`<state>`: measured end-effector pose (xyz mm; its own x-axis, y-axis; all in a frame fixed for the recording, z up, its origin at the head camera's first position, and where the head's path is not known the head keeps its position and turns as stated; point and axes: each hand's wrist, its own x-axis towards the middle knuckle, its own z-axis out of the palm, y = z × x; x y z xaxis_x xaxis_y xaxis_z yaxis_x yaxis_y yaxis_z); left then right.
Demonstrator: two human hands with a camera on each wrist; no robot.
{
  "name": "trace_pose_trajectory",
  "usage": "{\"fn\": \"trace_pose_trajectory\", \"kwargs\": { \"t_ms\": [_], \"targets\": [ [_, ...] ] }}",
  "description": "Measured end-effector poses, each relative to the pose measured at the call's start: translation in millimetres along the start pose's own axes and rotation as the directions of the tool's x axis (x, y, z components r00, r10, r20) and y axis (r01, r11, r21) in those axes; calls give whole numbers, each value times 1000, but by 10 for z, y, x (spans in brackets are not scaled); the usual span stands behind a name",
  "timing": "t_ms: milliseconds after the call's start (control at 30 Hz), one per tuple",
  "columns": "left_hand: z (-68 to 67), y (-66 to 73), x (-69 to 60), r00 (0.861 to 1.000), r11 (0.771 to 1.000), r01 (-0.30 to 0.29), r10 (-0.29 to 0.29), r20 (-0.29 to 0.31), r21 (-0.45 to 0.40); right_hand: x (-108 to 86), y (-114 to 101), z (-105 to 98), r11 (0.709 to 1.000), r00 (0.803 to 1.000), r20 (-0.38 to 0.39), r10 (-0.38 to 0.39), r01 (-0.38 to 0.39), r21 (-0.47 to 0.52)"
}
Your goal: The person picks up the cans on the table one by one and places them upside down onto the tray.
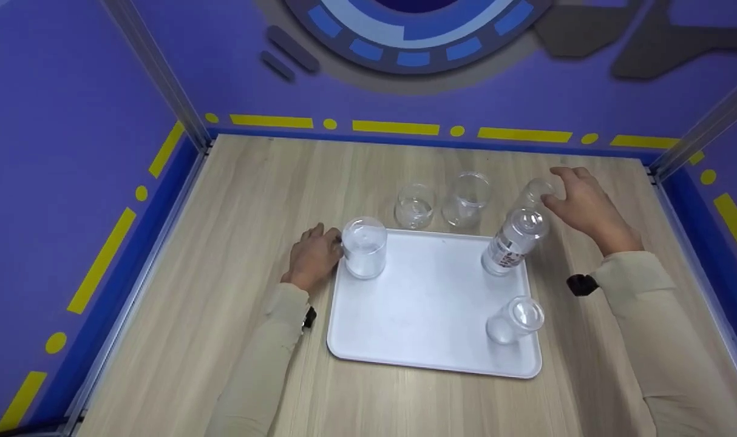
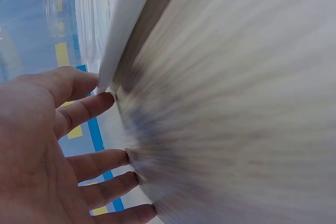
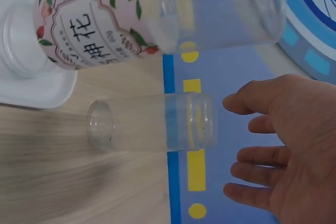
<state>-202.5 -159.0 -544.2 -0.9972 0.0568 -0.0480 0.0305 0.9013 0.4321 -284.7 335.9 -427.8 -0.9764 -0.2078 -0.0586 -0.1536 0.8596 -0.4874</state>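
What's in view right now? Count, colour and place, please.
Tray: 1, white, on the table
Labelled jar: 1, clear, tray's back-right corner
Tray jars: 2, clear, back-left and front-right corners
Table jars: 3, clear, behind the tray
Table: 1, light wood, between the walls
Walls: 3, purple-blue with yellow marks, back and sides
Posts: 2, grey, back corners
Wrist devices: 2, black, one per wrist
Sleeves: 2, beige, forearms
Left hand: 1, bare, tray's left edge
Right hand: 1, bare, beside the rightmost table jar
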Motion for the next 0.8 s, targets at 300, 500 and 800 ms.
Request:
{"fn": "trace_pose_trajectory", "kwargs": {
  "t_ms": [300, 500, 800],
  "targets": [
    [-5, 18, 0, 1000, 1000, 4, -4, -2, -6, 113, 56, 96, 1000, 1000, 18, 15, -15, 5],
    [30, 6, -21, 1000, 1000, -8, 8, -4, 0, 176, 56, 156, 1000, 999, 41, 16, -16, -17],
    [17, -1, -8, 1000, 1000, -7, 7, -19, -4, 271, 23, 225, 999, 995, 95, 26, -24, -24]
  ]
}}
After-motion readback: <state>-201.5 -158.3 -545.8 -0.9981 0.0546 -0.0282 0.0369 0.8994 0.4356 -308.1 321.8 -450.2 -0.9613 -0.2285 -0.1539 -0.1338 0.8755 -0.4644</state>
